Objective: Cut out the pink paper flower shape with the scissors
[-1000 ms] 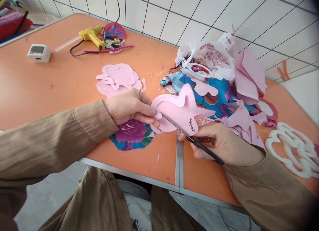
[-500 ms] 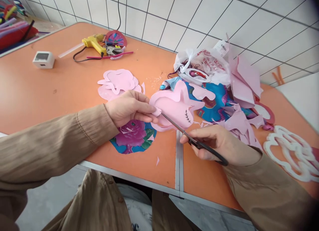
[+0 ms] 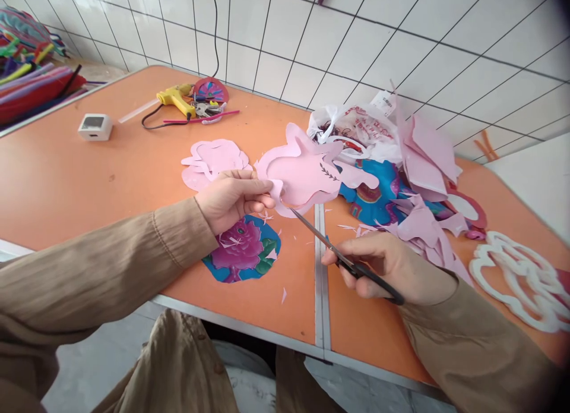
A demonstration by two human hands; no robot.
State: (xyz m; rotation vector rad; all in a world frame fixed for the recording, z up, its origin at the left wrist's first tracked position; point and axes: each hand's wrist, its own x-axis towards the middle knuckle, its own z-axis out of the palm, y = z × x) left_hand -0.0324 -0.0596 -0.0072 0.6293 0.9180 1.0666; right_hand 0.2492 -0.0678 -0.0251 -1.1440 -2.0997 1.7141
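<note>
My left hand (image 3: 231, 198) pinches the left edge of a pink foam cut-out (image 3: 307, 172) and holds it tilted up above the orange table (image 3: 89, 181). A small leaf sprig is drawn on the cut-out. My right hand (image 3: 383, 265) grips black-handled scissors (image 3: 338, 255); the blade tips reach the cut-out's lower edge. Under my left hand lies a round fabric piece (image 3: 244, 249) with a magenta flower on blue.
Pink foam shapes (image 3: 214, 158) lie behind my left hand. A heap of pink scraps, blue floral fabric (image 3: 383, 193) and a plastic bag (image 3: 365, 125) fills the right. White foam outlines (image 3: 521, 276) lie far right. A yellow glue gun (image 3: 176, 98), keys and a small white box (image 3: 95, 126) sit far left.
The pink cut-out has been lifted and turned upward away from the scissors, which have slid out from over it to its lower edge. Tiny pink scraps have dropped onto the table.
</note>
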